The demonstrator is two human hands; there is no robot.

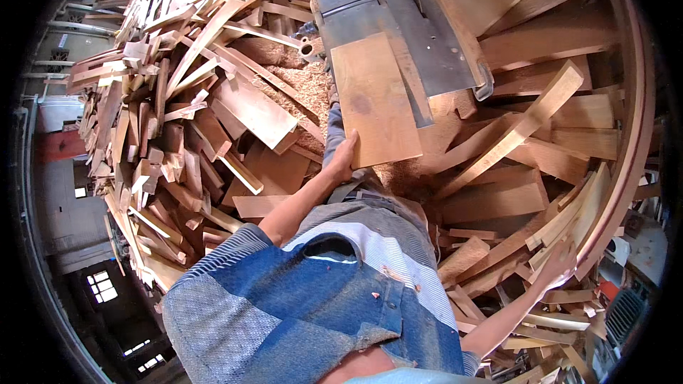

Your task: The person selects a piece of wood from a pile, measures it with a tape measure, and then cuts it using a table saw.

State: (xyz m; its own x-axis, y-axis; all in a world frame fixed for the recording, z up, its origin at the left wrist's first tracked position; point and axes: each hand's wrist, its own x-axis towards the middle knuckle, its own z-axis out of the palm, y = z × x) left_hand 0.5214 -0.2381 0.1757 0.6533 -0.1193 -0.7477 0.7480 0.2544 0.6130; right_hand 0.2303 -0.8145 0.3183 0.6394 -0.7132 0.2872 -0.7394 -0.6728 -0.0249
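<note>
A flat wooden board (pixel 373 103) lies on the near end of a metal woodworking machine's bed (pixel 348 11), its close end jutting out past the bed. My left hand (pixel 343 156) is closed on the board's near left corner, thumb along the edge. Far out to the right, my right arm stretches down to a stack of wood. There my right hand (pixel 558 264), fingers apart and reaching, is beside the lower end of some pale planks (pixel 585 210). Whether its fingertips touch the wood is unclear.
Offcuts (pixel 153 92) heap high on the left, with sawdust (pixel 295 75) beside the machine. A long narrow plank (pixel 523 124) leans across boards on the right. A curved wooden rim (pixel 635 135) bounds that side. A slotted metal plate (pixel 427 21) runs along the bed.
</note>
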